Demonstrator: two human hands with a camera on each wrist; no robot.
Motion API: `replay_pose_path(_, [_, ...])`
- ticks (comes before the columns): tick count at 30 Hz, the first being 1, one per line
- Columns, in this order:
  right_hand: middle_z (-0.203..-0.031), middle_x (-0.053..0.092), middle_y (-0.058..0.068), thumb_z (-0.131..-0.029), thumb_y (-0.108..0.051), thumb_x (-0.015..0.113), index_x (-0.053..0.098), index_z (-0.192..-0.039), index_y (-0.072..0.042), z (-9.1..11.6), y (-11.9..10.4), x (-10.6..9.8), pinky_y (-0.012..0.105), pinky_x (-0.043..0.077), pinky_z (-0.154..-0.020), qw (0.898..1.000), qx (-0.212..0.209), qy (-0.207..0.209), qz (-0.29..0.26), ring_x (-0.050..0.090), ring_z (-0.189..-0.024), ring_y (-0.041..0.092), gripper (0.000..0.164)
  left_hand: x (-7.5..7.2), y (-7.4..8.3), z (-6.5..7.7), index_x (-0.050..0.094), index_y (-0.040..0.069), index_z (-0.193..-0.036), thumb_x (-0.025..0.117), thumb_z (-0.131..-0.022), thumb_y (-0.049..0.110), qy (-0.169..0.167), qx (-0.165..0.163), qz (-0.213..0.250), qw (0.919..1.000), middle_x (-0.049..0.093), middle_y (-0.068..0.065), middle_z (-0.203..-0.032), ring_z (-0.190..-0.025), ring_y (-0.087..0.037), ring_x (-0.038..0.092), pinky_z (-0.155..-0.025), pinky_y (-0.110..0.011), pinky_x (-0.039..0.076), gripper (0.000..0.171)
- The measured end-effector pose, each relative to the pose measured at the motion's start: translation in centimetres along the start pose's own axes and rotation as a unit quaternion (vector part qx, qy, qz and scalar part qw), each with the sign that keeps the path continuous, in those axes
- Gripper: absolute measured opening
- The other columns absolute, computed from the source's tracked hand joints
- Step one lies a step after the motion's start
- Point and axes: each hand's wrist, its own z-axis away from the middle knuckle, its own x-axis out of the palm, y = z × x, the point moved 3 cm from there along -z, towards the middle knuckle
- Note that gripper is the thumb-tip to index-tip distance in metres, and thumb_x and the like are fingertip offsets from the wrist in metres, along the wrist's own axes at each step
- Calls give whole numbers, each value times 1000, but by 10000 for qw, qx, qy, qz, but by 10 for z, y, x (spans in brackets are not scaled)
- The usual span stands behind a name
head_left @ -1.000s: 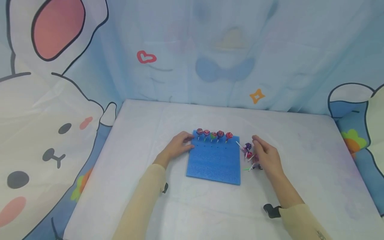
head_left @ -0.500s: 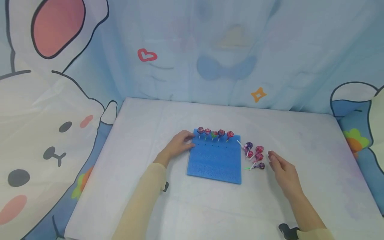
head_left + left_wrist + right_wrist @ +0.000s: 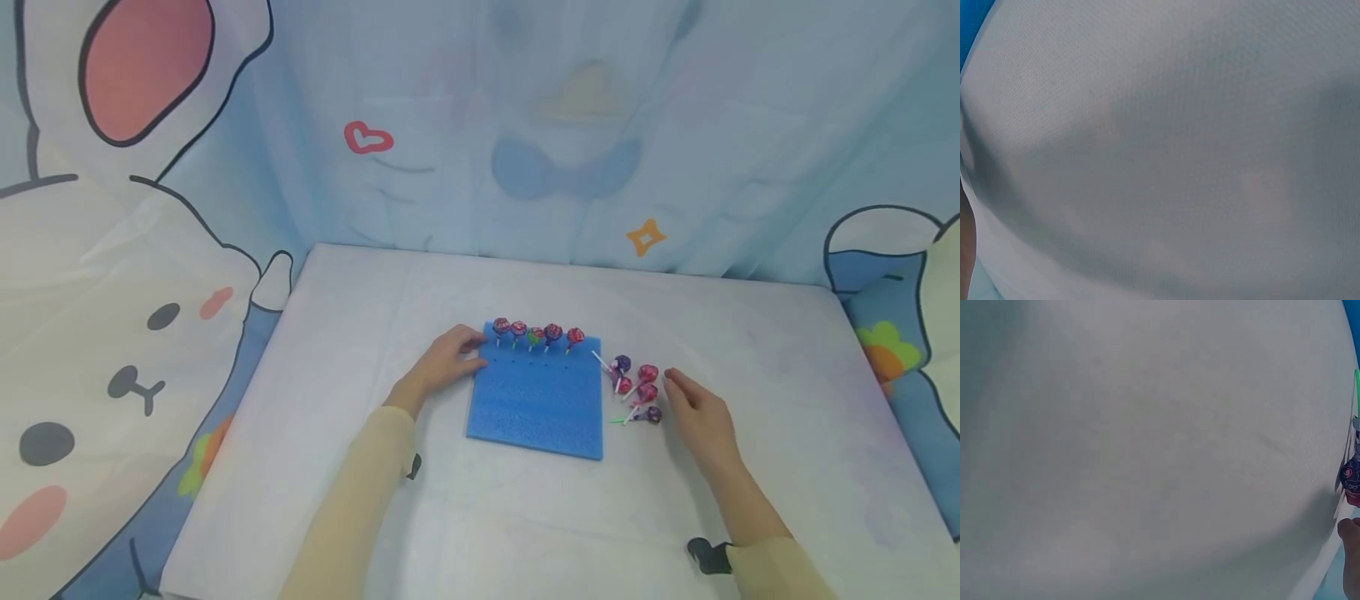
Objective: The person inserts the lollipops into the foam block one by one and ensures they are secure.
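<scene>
A blue foam board lies flat on the table, with a row of small holes across its upper part. Along its far edge several wrapped lollipops stand upright on their sticks. My left hand rests at the board's left edge, thumb and fingers touching it. Just right of the board lies a loose group of lollipops, red, pink and dark purple. My right hand hovers beside that group with nothing visible in its fingers. One dark-wrapped lollipop shows at the right wrist view's edge, near a fingertip.
A white cloth covers the table. Behind it hangs a light blue printed curtain, and a panel with a cartoon rabbit stands at the left.
From over the loose lollipops, my right hand drew away to the right, then came slightly back toward them. My left hand stays at the board's edge.
</scene>
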Motion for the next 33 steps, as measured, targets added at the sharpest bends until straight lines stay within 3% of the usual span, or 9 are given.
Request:
replay_pose_path(7, [-150,38,21,-104,-44,38,37,-150,-7,-17,-5,10,58,31,-111,9993,161,196,269,31,-139,44,59,1,0,0,56,4,-130,69,-92,19,-21,53,32,10000,58,-8,-127,-119,-20,56,-104,-28,45,43])
replay_pose_path(16, [-134,53,27,-102,-24,52,47,-139,4,-25,-15,21,54,44,-102,9932,-401,748,798,48,-126,46,47,1,1,1,57,3,-129,69,-92,17,56,135,0,9999,59,-9,-125,-117,-21,57,-103,-28,45,41])
replay_pose_path(21, [-130,55,28,-100,-18,56,51,-135,6,-27,-18,24,54,44,-101,9908,-416,985,825,51,-123,46,43,1,1,1,57,4,-130,69,-92,18,26,48,-10,10000,58,-9,-127,-119,-20,56,-104,-28,45,42])
replay_pose_path(33, [-131,55,27,-100,-16,54,51,-136,5,-30,-22,28,54,44,-102,9916,-265,990,786,50,-124,45,41,-4,3,5,59,4,-130,72,-90,20,17,100,-85,9999,59,-9,-129,-123,-21,53,-108,-31,41,45])
